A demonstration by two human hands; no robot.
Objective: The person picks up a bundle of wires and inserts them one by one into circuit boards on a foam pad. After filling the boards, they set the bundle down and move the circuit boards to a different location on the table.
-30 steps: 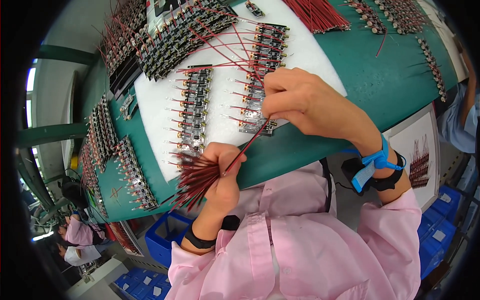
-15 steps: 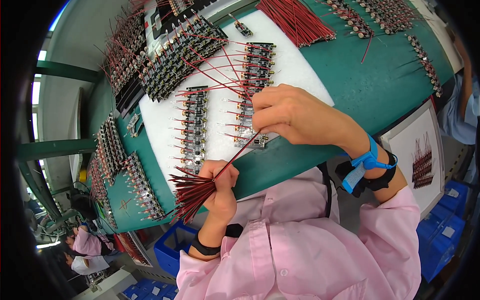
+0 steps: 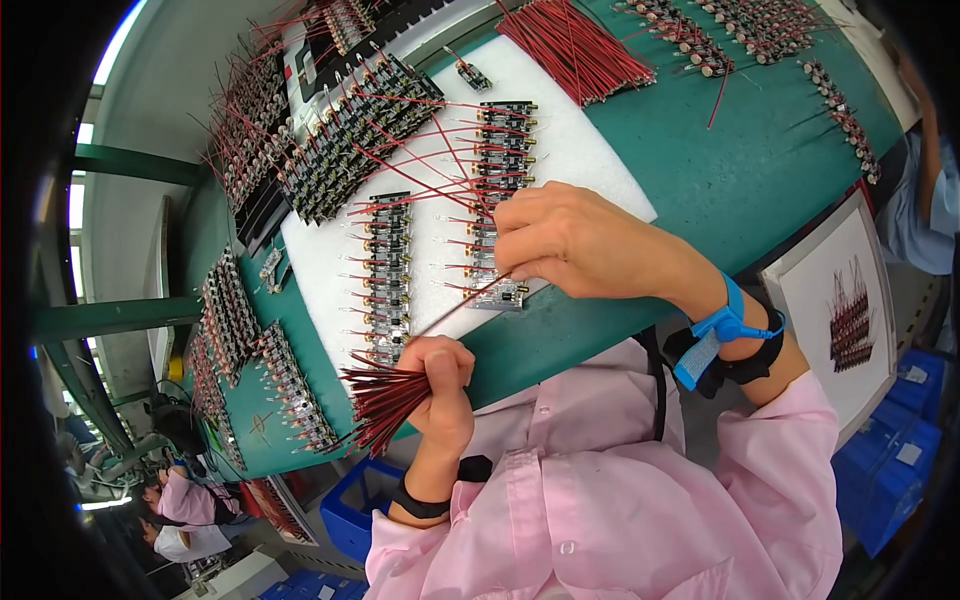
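My left hand (image 3: 440,390) is closed around a bundle of thin red and black wires (image 3: 385,405) by the near edge of the white foam sheet (image 3: 590,165). My right hand (image 3: 575,245) pinches a wire (image 3: 487,290) that slants down toward the left fist; its far end is hard to make out. Under the right fingertips runs a column of small circuit boards (image 3: 503,150), partly hidden by the hand. Red wires trail across its upper boards. To its left lies a second column of boards (image 3: 386,265), with short wire ends sticking out leftward.
Stacked circuit boards (image 3: 360,130) fill the far left of the foam, and a single board (image 3: 472,75) lies at its far edge. A pile of red wires (image 3: 575,50) rests on the green mat (image 3: 690,140). Blue bins (image 3: 885,480) stand below right. Other people are at both sides.
The view has shifted slightly. My right hand has come a little left and lower over the boards, and the wire between my hands now lies at a shallower slant. The left grip stays closed.
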